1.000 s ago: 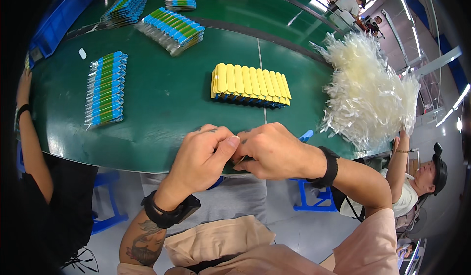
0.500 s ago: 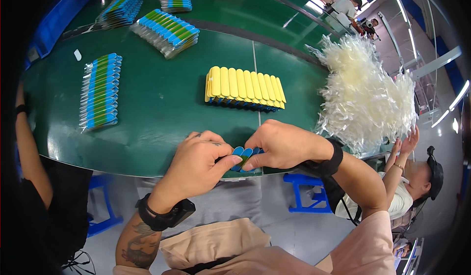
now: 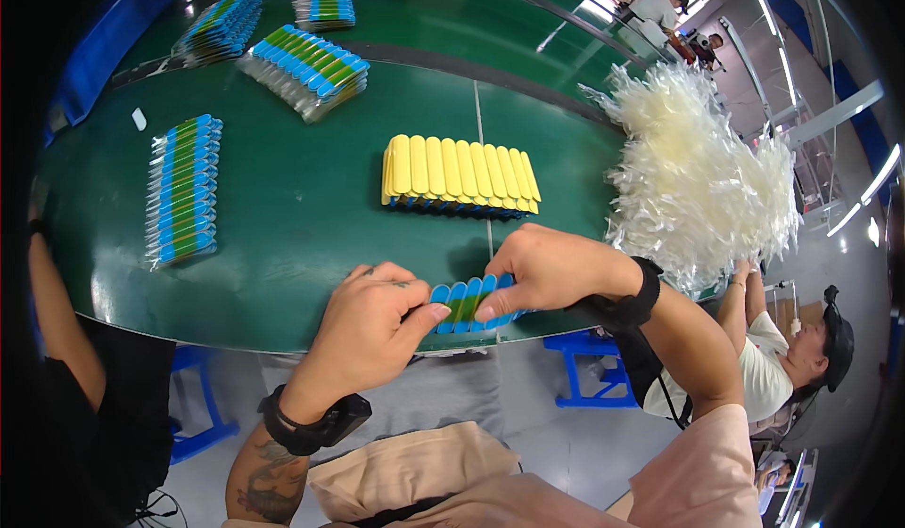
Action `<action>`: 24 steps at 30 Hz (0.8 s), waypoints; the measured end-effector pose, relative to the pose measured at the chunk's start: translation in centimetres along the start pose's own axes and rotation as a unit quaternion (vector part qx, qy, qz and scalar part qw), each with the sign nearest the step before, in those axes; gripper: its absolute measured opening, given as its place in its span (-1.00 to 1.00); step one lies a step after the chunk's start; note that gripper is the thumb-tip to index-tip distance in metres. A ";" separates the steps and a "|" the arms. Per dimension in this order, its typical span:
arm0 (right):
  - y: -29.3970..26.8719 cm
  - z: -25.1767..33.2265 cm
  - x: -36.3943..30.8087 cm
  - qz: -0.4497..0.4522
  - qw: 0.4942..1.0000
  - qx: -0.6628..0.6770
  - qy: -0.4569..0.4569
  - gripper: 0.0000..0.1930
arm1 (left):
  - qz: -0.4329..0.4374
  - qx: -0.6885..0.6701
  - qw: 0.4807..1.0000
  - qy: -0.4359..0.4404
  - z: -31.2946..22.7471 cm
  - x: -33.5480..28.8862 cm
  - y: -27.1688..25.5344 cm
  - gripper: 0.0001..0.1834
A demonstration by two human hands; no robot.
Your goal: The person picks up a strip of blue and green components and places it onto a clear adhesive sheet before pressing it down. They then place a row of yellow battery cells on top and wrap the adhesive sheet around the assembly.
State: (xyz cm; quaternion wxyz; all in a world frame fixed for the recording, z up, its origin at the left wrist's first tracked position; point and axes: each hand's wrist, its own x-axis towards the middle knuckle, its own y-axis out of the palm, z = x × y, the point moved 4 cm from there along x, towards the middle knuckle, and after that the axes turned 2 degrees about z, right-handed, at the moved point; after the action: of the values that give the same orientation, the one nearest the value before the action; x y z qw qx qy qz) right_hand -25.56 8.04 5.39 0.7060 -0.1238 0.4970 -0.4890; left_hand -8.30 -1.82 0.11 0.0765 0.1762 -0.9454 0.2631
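Left hand (image 3: 377,316) and right hand (image 3: 542,269) are both curled nearly closed, and a fanned row of blue-and-green strips (image 3: 462,304) is pinched between thumbs and fingers, the left at its left end, the right farther along. The row is held over the near edge of the green table (image 3: 302,217); whether any of it is supported by the tabletop cannot be told, and the part under the right hand is hidden. If the thumbs were pressed unevenly, the overlap could be skewed and strips squeezed out of line. If either pinch were loosened, strips could be spilled over the edge, since so little table is left on the near side. By a forward push of the knuckles, the yellow-topped stack (image 3: 462,168) just beyond could be nudged and its even rows upset. Should the right elbow be swung outward, the pile of clear wrappers (image 3: 702,179) could be brushed, and loose pieces might be dragged among the strips.
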 end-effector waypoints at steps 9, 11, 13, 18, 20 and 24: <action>-0.3 -0.3 -1.0 -0.022 1.000 -0.017 -0.009 -0.50 | 0.006 0.001 1.000 0.009 -0.2 0.0 0.0 -0.72; -0.3 -0.5 -1.3 -0.028 0.999 -0.035 0.010 -0.50 | 0.007 0.005 1.000 -0.001 0.1 -0.2 -0.2 -0.72; 0.1 -0.3 -1.5 -0.051 0.998 0.014 -0.024 -0.48 | 0.009 0.007 1.000 -0.011 0.1 -0.3 -0.2 -0.71; 0.0 -1.5 -1.6 -0.064 0.997 -0.003 -0.044 -0.44 | -0.004 -0.003 1.000 0.001 -0.1 0.1 -0.2 -0.68; 0.2 -2.3 -1.3 -0.061 0.998 -0.010 -0.013 -0.41 | 0.002 0.009 1.000 0.001 0.0 -0.1 -0.2 -0.67; 0.3 -2.2 -1.8 -0.087 0.995 0.018 -0.033 -0.36 | 0.012 0.016 1.000 0.011 -0.1 0.2 0.0 -0.66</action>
State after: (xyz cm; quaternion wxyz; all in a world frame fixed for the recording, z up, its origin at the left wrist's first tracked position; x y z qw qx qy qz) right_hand -27.22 10.30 5.20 0.6790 -0.1702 0.4517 -0.5532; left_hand -8.44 -1.86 0.23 0.0806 0.1634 -0.9424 0.2806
